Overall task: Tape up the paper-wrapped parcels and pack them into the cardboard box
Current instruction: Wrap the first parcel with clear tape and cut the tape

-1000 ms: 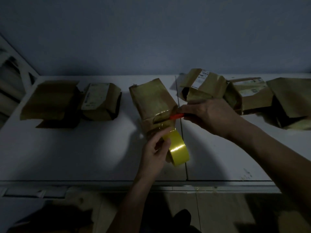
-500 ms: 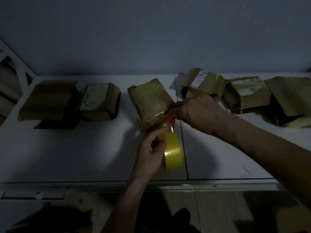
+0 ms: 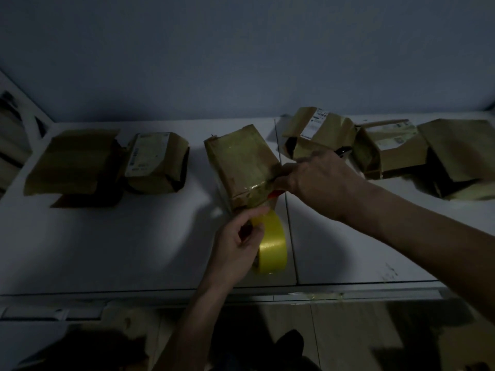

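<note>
On the left of the white surface [image 3: 112, 245] we see two paper-wrapped parcels, an unlabelled parcel [image 3: 72, 162] and a labelled parcel [image 3: 156, 163], touching side by side; whether they are already taped we cannot tell in this dim light. At centre lies the parcel in hand [image 3: 242, 162], glossy tape showing across its top and near end, so we judge taping of this one under way. Just in front of it the left hand [image 3: 235, 245] curls round the yellow tape roll [image 3: 272, 243], its fingertips at the parcel's near edge. The right hand [image 3: 318, 180] touches the parcel's right near corner, fingers curled about a small red object [image 3: 276, 194], probably a cutter. Further right sits a cluster of wrapped parcels [image 3: 385, 145], some with paper loose, which we judge still to be taped. No open cardboard box is identifiable, so packing remains ahead.
</note>
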